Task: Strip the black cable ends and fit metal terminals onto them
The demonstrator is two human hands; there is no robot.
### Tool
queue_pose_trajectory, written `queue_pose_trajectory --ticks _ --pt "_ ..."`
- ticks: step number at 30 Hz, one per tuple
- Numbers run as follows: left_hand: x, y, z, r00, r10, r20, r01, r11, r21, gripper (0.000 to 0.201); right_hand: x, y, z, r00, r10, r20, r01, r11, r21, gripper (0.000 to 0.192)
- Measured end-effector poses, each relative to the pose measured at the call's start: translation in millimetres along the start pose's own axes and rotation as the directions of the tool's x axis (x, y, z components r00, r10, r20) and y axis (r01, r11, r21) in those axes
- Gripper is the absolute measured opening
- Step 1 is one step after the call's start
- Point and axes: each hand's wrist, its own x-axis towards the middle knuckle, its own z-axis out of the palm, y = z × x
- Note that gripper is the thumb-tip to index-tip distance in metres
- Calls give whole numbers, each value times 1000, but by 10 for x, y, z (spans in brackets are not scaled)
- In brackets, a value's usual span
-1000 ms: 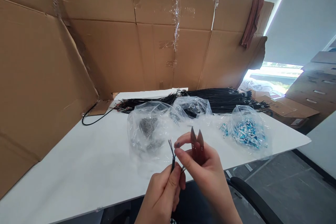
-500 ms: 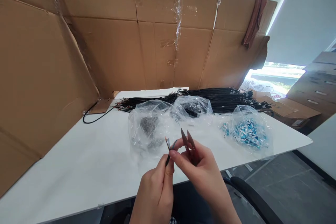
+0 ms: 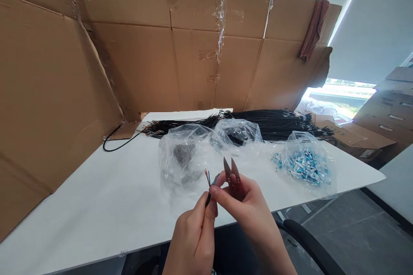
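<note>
My left hand (image 3: pixel 195 225) is closed around a black cable (image 3: pixel 208 200), its end pointing up. Several thin coloured wires (image 3: pixel 207 176) fan out from that end. With thumb and forefinger, my right hand (image 3: pixel 240 202) pinches a greyish strand (image 3: pixel 216 178) at the cable end; I cannot tell whether it is shielding or jacket. Small red-handled snips (image 3: pixel 232 176) sit in the palm and fingers of the same hand, blades up and slightly apart. The two hands meet at the cable end, above the table's front edge.
On the white table (image 3: pixel 106 197) lie bundles of black cables (image 3: pixel 274 124) along the back. A clear bag of small dark pieces (image 3: pixel 183 154) stands in the middle, a bag of blue-and-silver terminals (image 3: pixel 306 165) at the right. Cardboard walls (image 3: pixel 145 64) enclose the left and back.
The snips' blades have tilted slightly, and the greyish strand now bends closer to my right fingertips. Both hands keep their grip; the whole view has shifted a little.
</note>
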Motion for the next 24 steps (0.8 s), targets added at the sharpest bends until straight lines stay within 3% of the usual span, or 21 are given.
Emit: queue_pose_trajectory --ticks 2,5,9,14,18,24 --pt "-13 2 5 1000 -4 24 5 1000 -24 39 31 22 -38 996 31 87 -39 995 92 20" --pt "-26 12 -8 985 -64 159 84 989 -123 45 74 64 -106 969 48 240 -101 972 212 26" --pt "-28 22 -39 943 -129 307 213 942 -258 50 74 68 -133 960 30 279 -85 979 184 25" --pt "-14 15 -43 979 -113 172 135 983 -121 50 -2 10 -53 994 13 111 -20 998 61 21" --pt "16 -4 -40 998 -5 67 3 999 35 46 -55 -40 12 998 -22 -60 14 991 -134 15" --pt "19 -93 -28 995 98 -28 -88 965 249 44 -81 14 96 980 -137 -147 90 953 -290 16"
